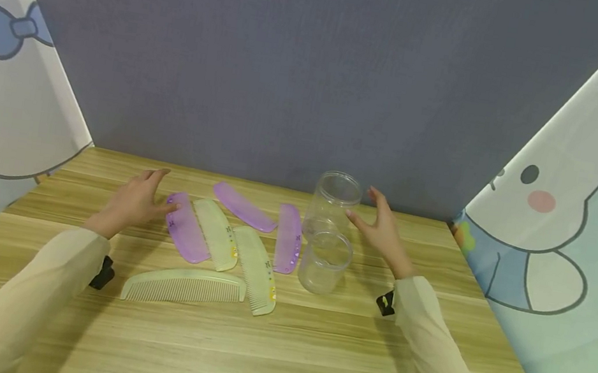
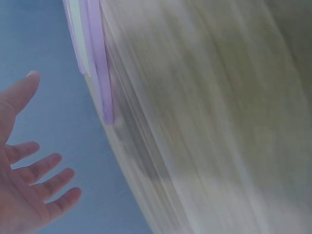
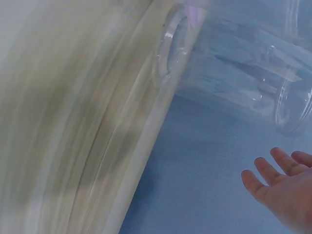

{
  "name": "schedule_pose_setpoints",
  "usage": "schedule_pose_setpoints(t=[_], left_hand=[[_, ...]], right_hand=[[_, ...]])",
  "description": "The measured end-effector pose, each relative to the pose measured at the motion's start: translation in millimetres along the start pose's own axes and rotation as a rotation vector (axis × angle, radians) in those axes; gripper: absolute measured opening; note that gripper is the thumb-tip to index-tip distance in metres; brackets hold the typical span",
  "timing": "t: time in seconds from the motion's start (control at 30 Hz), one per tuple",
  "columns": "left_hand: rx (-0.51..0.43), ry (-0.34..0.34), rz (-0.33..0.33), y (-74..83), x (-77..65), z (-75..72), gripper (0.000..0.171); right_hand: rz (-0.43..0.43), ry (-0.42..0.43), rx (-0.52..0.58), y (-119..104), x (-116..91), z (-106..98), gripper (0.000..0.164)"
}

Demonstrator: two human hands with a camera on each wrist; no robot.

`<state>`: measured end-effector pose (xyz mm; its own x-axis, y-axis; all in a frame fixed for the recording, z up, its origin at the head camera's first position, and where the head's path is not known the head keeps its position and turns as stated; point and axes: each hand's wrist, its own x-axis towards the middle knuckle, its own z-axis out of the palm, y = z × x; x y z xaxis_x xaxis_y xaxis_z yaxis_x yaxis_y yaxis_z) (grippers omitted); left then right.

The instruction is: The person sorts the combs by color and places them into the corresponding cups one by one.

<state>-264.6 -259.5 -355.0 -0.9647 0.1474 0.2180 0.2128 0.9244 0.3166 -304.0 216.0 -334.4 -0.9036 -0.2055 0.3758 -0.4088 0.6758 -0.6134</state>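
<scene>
My left hand point(image 1: 136, 199) is held over the table at the left, fingers relaxed and thumb out toward the nearest purple comb point(image 1: 188, 228). In the left wrist view its palm shows nothing held, with the purple comb's edge point(image 2: 100, 73) beyond the thumb. On the right, my right hand point(image 1: 382, 228) has its thumb and fingers spread beside a tall clear plastic jar point(image 1: 315, 205). A shorter clear jar point(image 1: 321, 273) stands in front of the tall one. In the right wrist view the fingers are apart from the clear jar point(image 3: 243, 68).
Two pale yellow-green combs point(image 1: 215, 232) point(image 1: 255, 267) and two purple combs point(image 1: 243, 207) point(image 1: 288, 236) lie between the hands. A long pale green comb point(image 1: 186, 282) lies in front. A dark grey panel point(image 1: 293, 69) stands behind the wooden table point(image 1: 249, 366).
</scene>
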Motion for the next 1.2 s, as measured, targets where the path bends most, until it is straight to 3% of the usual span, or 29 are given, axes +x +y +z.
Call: schedule_pose_setpoints(t=[0.33,0.57,0.93,1.2], left_hand=[[-0.093,-0.053,-0.049,-1.4,9.3,6.5,0.082],[-0.098,-0.11,-0.069,-1.2,14.5,10.3,0.081],[-0.109,-0.146,-0.03,-0.8,19.5,21.8,0.077],[-0.108,-0.19,-0.048,-2.2,19.4,26.8,0.079]], right_hand=[[0.011,-0.001,0.111,-6,12,10,0.084],[0.029,-0.011,0.208,-8,15,19,0.088],[0.058,0.033,0.264,-5,17,29,0.09],[0.083,0.016,0.315,-13,13,28,0.089]])
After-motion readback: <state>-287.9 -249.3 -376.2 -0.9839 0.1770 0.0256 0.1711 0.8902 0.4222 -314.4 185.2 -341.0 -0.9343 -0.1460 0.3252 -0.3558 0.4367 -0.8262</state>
